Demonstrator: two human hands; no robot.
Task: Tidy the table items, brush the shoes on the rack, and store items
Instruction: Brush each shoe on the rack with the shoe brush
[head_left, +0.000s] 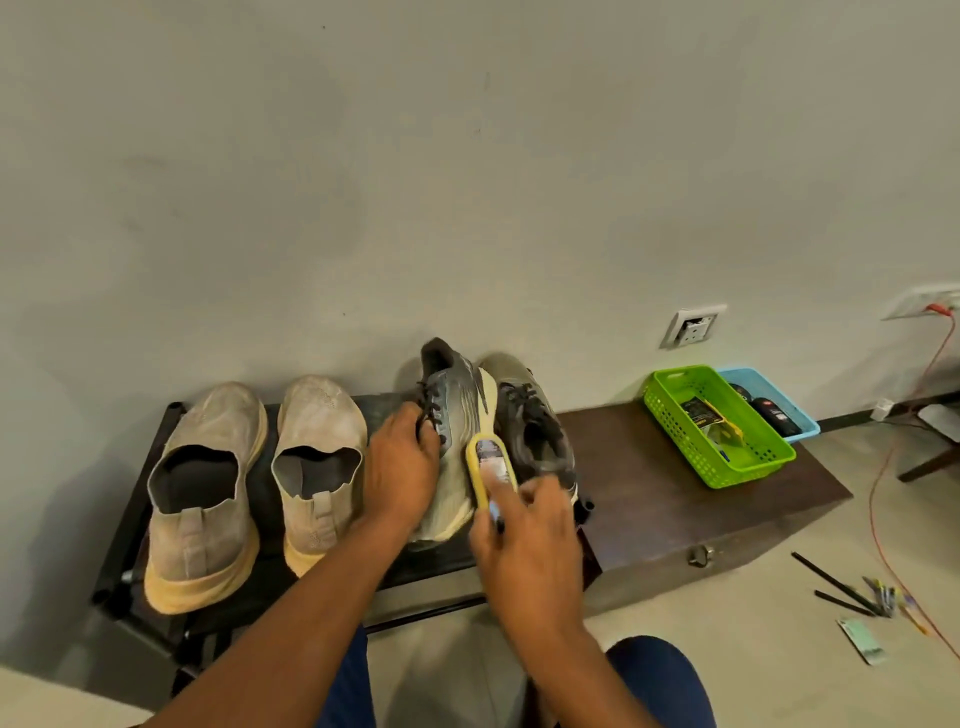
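Note:
On the dark shoe rack (130, 519) stand two beige slip-on shoes (208, 493) at the left. A grey lace-up sneaker (457, 415) is tipped on its side, sole facing right, and my left hand (400, 467) grips it at the laces. My right hand (524, 540) holds a yellow shoe brush (491, 465) against the sneaker's pale sole. The second grey sneaker (535, 426) stands upright just behind the brush.
A dark wooden box (675, 499) adjoins the rack on the right, carrying a green basket (717, 426) and a blue basket (769, 395) with small items. Pens and a paper slip (862, 603) lie on the floor. An orange cable (883, 499) runs along the floor. My knees are below.

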